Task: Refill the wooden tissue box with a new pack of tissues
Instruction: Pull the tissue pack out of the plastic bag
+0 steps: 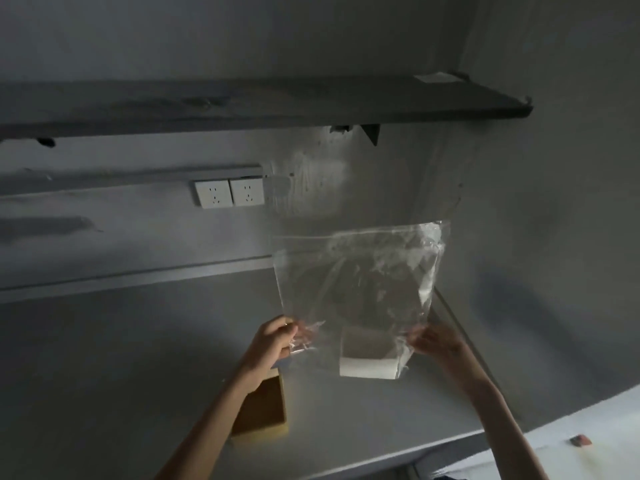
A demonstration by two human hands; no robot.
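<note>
Two hands hold a clear plastic bag point(356, 271) up, just right of the wooden tissue box point(263, 407).
Left hand point(273, 337) and right hand point(433, 341) each pinch a lower corner with curled fingers; the white tissue pack point(367, 362) sits at the bag's lower end, right of the box.

Wooden box point(266, 405) flat — tissues point(367, 368) perhaps in bag point(356, 271)

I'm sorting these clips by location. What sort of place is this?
Probably a room at home or a small office, dimly lit: a white desk against the wall, a dark wall shelf above it, and twin wall sockets.
</note>
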